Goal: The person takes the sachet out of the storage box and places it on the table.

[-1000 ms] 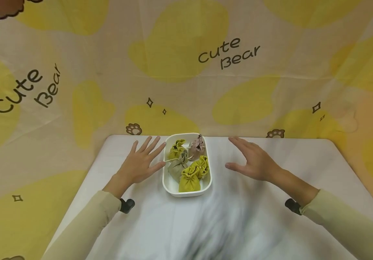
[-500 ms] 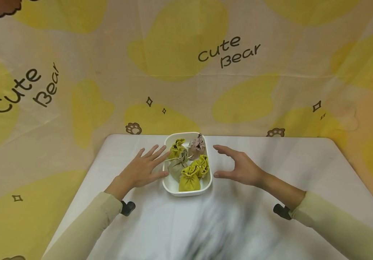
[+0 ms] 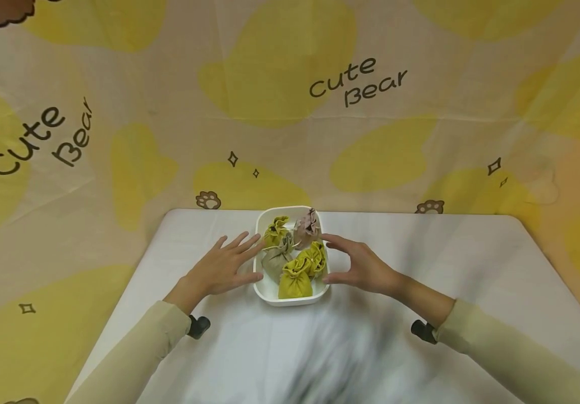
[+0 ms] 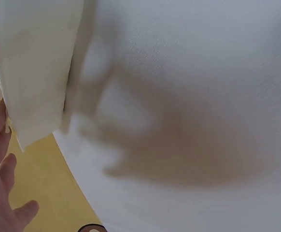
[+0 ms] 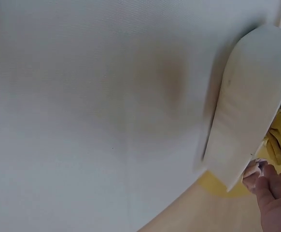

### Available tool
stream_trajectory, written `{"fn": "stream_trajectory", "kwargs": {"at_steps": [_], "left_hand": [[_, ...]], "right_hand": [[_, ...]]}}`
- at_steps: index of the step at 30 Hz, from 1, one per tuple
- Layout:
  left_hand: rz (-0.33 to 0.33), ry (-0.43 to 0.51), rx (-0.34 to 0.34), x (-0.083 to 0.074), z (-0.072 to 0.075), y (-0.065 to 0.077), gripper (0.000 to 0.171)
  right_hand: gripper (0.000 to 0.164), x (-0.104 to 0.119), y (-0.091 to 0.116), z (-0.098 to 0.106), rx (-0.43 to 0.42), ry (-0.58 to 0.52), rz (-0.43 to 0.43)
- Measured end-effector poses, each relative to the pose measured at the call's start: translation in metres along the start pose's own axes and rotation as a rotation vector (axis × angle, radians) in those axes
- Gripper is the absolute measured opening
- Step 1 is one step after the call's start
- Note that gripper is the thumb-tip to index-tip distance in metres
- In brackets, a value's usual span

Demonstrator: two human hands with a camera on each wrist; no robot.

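A white rectangular tray (image 3: 284, 302) holds several small drawstring pouches. Among them are a yellow pouch (image 3: 295, 285) in front, a grey-green pouch (image 3: 275, 264) at the left and a mauve pouch (image 3: 306, 233) at the back right. My left hand (image 3: 219, 268), fingers spread, has its fingertips over the tray's left rim. On the opposite side, my right hand (image 3: 366, 266) has thumb and fingers apart, their tips right at the right rim. The left wrist view shows the tray's outer wall (image 4: 39, 63) beside my fingers. In the right wrist view, my fingertips overlap the mauve pouch (image 5: 251, 176).
The tray stands near the far edge of a white-covered table (image 3: 249, 348). Behind it hangs a yellow-patterned cloth (image 3: 290, 140) with "Cute Bear" lettering. A dark wrist camera (image 3: 199, 326) sits at the left cuff, another camera (image 3: 423, 331) at the right. A grey blur (image 3: 340, 359) crosses the foreground.
My right hand has moved left from over the table to the tray's right rim. My left hand has shifted slightly right and toward me, onto the left rim. Tray and pouches stay put.
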State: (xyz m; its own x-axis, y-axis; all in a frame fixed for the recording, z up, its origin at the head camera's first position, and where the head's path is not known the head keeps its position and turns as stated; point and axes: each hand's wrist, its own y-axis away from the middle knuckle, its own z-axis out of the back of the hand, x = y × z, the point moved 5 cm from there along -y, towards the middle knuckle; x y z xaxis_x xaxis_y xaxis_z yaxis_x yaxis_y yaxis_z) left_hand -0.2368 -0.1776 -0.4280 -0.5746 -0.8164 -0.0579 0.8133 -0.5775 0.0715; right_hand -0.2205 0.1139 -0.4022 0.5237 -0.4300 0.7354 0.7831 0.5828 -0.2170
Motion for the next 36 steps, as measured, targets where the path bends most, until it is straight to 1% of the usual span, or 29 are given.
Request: {"fn": "stream_trajectory", "kwargs": {"at_steps": [3, 10, 18, 23, 28, 32, 36], "left_hand": [[0.005, 0.003, 0.001, 0.001, -0.001, -0.001, 0.084], [0.001, 0.014, 0.006, 0.003, -0.002, -0.004, 0.086], [0.028, 0.058, 0.013, 0.007, -0.003, -0.005, 0.089], [0.039, 0.050, 0.015, 0.010, -0.005, -0.006, 0.091], [0.036, 0.044, 0.013, 0.011, -0.005, -0.006, 0.092], [0.036, 0.048, 0.011, 0.010, -0.005, -0.006, 0.092], [0.036, 0.051, 0.008, 0.010, -0.004, -0.005, 0.091]], "right_hand": [[0.087, -0.002, -0.003, -0.004, 0.007, -0.003, 0.011], [0.089, -0.009, -0.008, -0.012, 0.002, 0.015, -0.001], [0.084, -0.010, -0.014, -0.019, 0.006, -0.019, 0.003], [0.081, -0.011, -0.018, -0.023, -0.006, -0.019, 0.032], [0.078, -0.010, -0.020, -0.026, -0.002, -0.014, 0.031], [0.072, -0.010, -0.020, -0.027, -0.002, -0.011, 0.033], [0.062, -0.007, -0.022, -0.028, -0.010, -0.009, 0.063]]}}
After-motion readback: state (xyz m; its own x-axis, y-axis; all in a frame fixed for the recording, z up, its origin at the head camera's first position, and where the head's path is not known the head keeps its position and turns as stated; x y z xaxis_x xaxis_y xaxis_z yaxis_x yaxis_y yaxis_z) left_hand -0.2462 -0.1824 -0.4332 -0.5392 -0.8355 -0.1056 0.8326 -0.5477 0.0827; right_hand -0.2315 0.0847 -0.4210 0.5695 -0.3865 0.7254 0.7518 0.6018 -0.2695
